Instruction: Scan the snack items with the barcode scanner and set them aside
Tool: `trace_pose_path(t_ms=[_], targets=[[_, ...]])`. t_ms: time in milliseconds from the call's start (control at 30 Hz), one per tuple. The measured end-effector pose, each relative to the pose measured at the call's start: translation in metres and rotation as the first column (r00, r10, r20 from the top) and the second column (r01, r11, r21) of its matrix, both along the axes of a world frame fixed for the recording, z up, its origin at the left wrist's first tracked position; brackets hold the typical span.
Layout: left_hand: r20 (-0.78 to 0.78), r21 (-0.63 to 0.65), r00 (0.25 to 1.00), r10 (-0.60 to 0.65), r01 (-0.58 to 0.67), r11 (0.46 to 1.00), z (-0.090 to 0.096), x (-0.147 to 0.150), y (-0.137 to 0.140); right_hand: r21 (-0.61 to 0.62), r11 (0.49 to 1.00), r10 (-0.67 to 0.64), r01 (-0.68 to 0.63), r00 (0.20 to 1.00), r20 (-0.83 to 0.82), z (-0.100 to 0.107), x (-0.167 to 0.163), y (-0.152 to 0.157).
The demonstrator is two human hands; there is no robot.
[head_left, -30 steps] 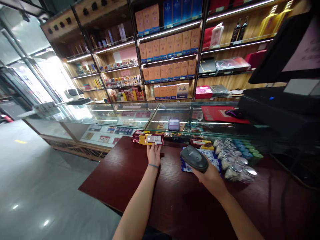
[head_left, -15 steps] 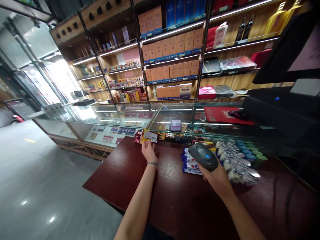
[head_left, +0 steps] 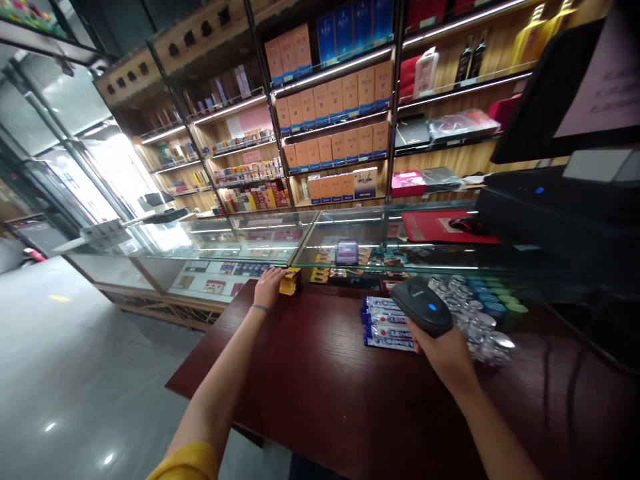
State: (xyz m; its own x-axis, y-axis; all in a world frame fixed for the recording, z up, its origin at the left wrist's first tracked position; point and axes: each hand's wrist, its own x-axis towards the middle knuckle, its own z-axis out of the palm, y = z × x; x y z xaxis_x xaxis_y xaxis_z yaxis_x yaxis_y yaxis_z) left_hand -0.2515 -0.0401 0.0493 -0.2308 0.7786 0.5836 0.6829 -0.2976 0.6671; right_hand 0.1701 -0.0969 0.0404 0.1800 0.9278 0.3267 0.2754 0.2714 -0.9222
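A dark handheld barcode scanner (head_left: 423, 307) is gripped in my right hand (head_left: 443, 350), its blue light showing, above the front right of the brown counter. Below and left of it lie several blue-and-white packets (head_left: 385, 327) in a row. At the far left edge of the counter, my left hand (head_left: 269, 288) is closed against a small stack of yellow packets (head_left: 289, 283), its fingers over the top and left side. The fingertips are partly hidden by the stack.
Silver-lidded jars (head_left: 480, 327) stand right of the scanner, with blue and green lids behind. A glass display case (head_left: 250, 233) borders the counter (head_left: 310, 387). A black monitor (head_left: 545, 100) overhangs the right; a mouse (head_left: 467, 225) rests on a red mat (head_left: 425, 227).
My left hand has moved left, from a yellow packet with a white label to the stack of yellow packets. The scanner has shifted slightly right. The view has moved a little.
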Motion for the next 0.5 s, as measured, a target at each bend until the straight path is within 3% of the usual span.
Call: trace_pose_path(t_ms=[133, 200, 400, 500], targets=[[-0.334, -0.112, 0.942, -0.041, 0.003, 0.994, -0.01, -0.007, 0.012, -0.017, 1.0, 0.003, -0.003, 1.0, -0.005, -0.003, 0.006, 0.004], [-0.429, -0.127, 0.902, -0.043, -0.013, 0.992, -0.011, -0.008, 0.016, -0.046, 0.999, 0.023, -0.023, 1.0, -0.012, -0.004, 0.01, 0.006], [-0.393, -0.174, 0.916, -0.078, 0.009, 0.985, -0.009, -0.01, 0.022, -0.066, 0.997, 0.039, -0.043, 0.998, -0.054, 0.0, 0.014, 0.007], [-0.332, -0.115, 0.943, 0.034, -0.077, 0.99, -0.011, -0.002, 0.026, -0.062, 0.996, 0.048, -0.057, 0.991, -0.128, 0.007, 0.015, 0.005]])
